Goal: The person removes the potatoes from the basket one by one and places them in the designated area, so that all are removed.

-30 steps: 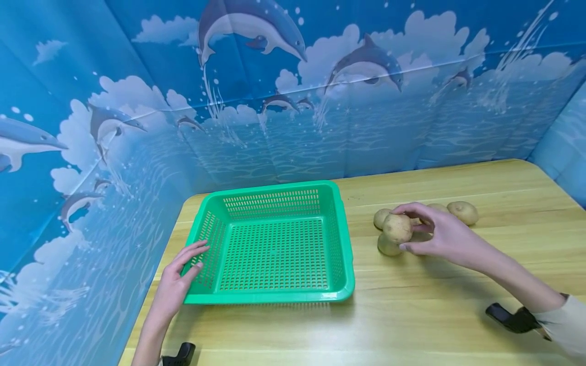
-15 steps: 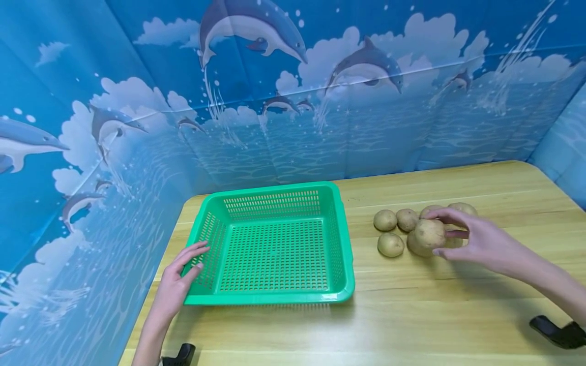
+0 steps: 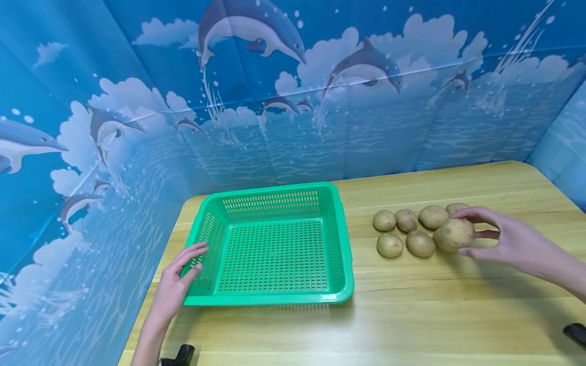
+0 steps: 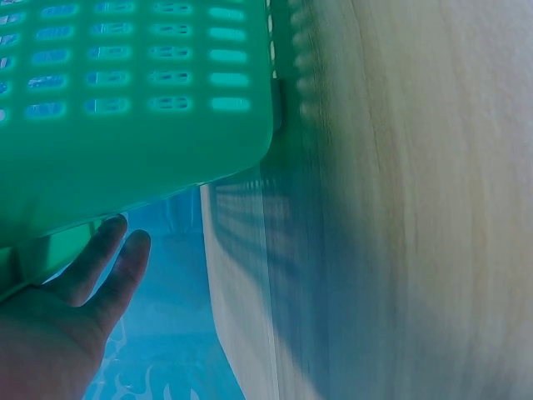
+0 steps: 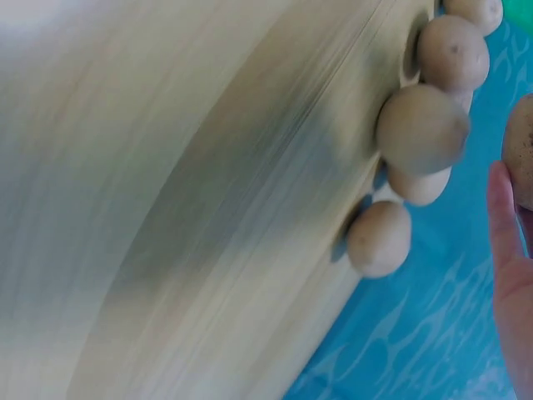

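My right hand (image 3: 508, 241) holds a potato (image 3: 459, 234) above the right part of a cluster of potatoes, thumb and fingers pinching its side. In the right wrist view, the held potato (image 5: 520, 150) is cut by the right edge. Beneath it another potato (image 3: 441, 241) is partly hidden. Several more lie in two rough rows, among them a front potato (image 3: 389, 245) and a back potato (image 3: 384, 220). A green plastic basket (image 3: 346, 244) with perforated walls stands to the left, nothing in it. My left hand (image 3: 174, 284) rests on its left rim, fingers fairly straight.
The light wooden table (image 3: 389, 320) carries basket and potatoes. A blue curtain (image 3: 366, 127) printed with dolphins and clouds hangs behind it and along the left side. Black wrist devices are partly visible, such as the left device (image 3: 180, 356).
My right hand has carried the held potato rightward over the cluster, from above the leftmost potatoes to the right part, uncovering those it passed. The left hand and basket have stayed put.
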Motion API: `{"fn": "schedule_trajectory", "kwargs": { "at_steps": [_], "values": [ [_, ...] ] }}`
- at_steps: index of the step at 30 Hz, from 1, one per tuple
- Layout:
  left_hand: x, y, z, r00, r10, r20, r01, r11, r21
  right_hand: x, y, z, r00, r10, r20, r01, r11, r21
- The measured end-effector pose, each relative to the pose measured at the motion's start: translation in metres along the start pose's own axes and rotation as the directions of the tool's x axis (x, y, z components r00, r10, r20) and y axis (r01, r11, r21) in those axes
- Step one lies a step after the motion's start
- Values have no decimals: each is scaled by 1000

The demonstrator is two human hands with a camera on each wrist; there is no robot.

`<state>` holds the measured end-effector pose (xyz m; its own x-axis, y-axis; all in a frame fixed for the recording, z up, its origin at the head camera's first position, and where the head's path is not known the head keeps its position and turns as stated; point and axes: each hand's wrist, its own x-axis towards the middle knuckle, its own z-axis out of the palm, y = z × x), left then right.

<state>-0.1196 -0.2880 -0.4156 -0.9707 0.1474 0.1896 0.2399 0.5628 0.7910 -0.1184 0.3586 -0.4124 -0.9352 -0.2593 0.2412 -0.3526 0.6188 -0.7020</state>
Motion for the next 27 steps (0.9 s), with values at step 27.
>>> {"fn": "schedule_trajectory", "kwargs": {
  "at_steps": [27],
  "values": [
    [1,1,1,1000,-9,3,9,1000,2,-20,54,-13,972,231,-48,-236,944,-229]
  ]
}}
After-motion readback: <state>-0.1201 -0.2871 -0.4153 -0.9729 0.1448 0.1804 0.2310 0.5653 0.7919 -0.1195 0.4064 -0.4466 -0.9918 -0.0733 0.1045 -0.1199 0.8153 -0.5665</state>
